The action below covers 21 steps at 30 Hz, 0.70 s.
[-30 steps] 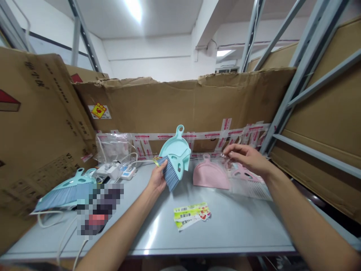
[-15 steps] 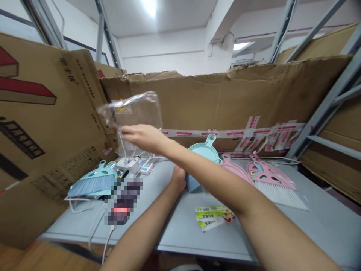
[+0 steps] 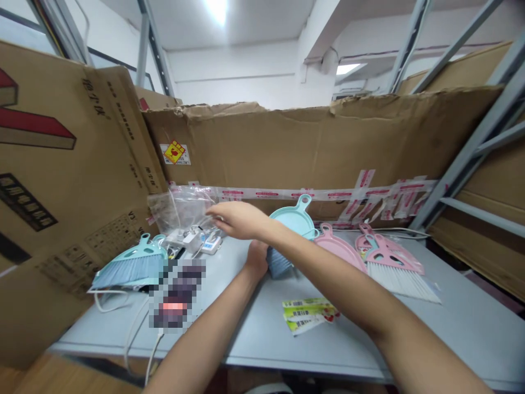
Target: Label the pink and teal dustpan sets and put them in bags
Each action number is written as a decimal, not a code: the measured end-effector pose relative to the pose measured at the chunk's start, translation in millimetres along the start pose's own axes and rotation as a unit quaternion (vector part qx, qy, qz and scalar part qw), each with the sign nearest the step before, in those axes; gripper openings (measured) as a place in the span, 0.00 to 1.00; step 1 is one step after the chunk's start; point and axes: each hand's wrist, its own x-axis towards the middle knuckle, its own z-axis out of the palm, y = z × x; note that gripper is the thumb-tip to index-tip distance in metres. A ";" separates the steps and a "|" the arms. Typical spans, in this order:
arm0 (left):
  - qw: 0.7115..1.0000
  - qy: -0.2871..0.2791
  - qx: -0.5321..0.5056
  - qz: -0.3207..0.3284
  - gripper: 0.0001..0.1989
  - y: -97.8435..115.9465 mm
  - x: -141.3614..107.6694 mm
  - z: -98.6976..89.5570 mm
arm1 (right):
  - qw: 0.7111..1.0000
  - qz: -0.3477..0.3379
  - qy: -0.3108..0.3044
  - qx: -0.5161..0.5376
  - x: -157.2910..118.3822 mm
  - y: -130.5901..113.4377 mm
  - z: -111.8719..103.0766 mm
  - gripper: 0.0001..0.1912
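Observation:
My left hand (image 3: 257, 259) is closed on a blue-bristled brush (image 3: 279, 264) at the middle of the table, beside a light blue dustpan (image 3: 293, 219). My right hand (image 3: 238, 220) reaches across above it to the left, its fingers apart and holding nothing. Just left of those fingers, a clear plastic bag (image 3: 180, 208) lies against the cardboard, over white chargers (image 3: 192, 241). To the right of the blue dustpan is a pink dustpan (image 3: 338, 250), partly hidden by my right forearm.
Another blue brush set (image 3: 133, 265) lies at the left, with cables and a pixelated object near it. Pink sets (image 3: 396, 261) lie at the right. Green-white labels (image 3: 305, 314) are in front. Cardboard (image 3: 262, 148) stands behind the grey table (image 3: 205, 339).
My right hand has let go of the clear bag and moved right and down. The bag has dropped onto the chargers. My left hand keeps its place on the brush.

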 end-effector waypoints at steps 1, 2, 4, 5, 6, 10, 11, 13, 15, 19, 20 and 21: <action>1.000 -0.002 -0.011 0.008 0.15 -0.3 0.3 1.1 | 0.998 0.018 0.051 0.024 -28.3 6.0 -19.6 0.13; 1.000 -0.005 -0.027 0.011 0.17 -0.9 0.5 2.3 | 0.991 0.054 0.117 0.037 -58.3 14.3 -39.1 0.12; 0.998 -0.015 -0.057 0.003 0.22 -2.6 0.4 4.7 | 0.944 0.169 0.281 0.019 -118.6 36.9 -73.8 0.11; 0.997 -0.020 -0.068 -0.005 0.24 -3.7 -0.1 5.8 | 0.906 0.231 0.354 -0.008 -146.6 49.8 -87.2 0.11; 0.997 -0.026 -0.073 -0.010 0.26 -4.8 -1.1 7.1 | 0.869 0.287 0.403 -0.020 -171.7 62.5 -97.0 0.13; 0.997 -0.060 -0.044 -0.015 0.27 -9.6 -10.1 14.5 | 0.810 0.449 0.328 0.187 -236.4 96.0 -100.8 0.32; 0.997 -0.070 -0.036 -0.019 0.27 -10.7 -13.7 17.0 | 0.800 0.465 0.281 0.253 -244.7 98.8 -95.5 0.33; 0.995 -0.089 -0.020 -0.037 0.27 -12.5 -21.9 22.1 | 0.786 0.474 0.221 0.329 -256.9 101.1 -84.1 0.29; 0.992 -0.110 -0.001 -0.055 0.27 -14.0 -29.7 26.2 | 0.790 0.474 0.206 0.329 -268.1 104.0 -77.3 0.22; 0.989 -0.119 0.056 -0.063 0.26 -14.6 -36.1 27.3 | 0.816 0.512 0.192 0.187 -297.6 121.1 -83.9 0.11; 0.991 -0.105 0.063 -0.057 0.25 -13.7 -35.1 26.0 | 0.821 0.524 0.180 0.138 -305.2 125.9 -87.2 0.09; 0.993 -0.085 0.062 -0.049 0.25 -12.2 -33.4 24.2 | 0.824 0.534 0.164 0.096 -311.9 129.6 -89.6 0.08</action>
